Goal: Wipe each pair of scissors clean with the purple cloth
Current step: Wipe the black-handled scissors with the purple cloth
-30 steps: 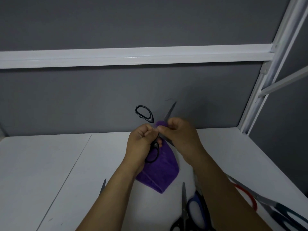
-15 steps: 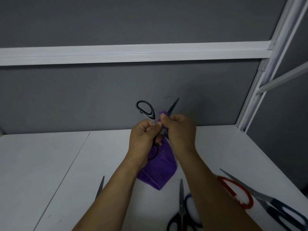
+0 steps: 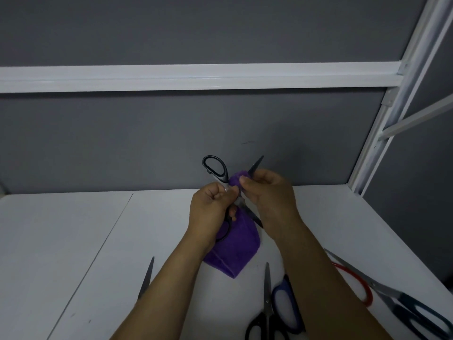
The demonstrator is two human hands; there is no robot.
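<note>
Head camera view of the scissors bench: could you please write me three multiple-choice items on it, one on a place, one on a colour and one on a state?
1. Where does the red-handled pair lie?
A) on the white rail
B) on the table, to the right of the right forearm
C) leaning on the grey wall

2. What colour are the handles of the scissors in the left hand?
A) blue
B) black
C) red

3. How do the held scissors' blades stand?
A) spread open
B) shut together
C) folded flat on the table

Answers:
1 B: its red loop lies flat on the white top beyond that forearm.
2 B: both handle loops are black.
3 A: one tip points up past the right hand, whose fingers pinch the purple cloth, and the other blade points down.
</note>
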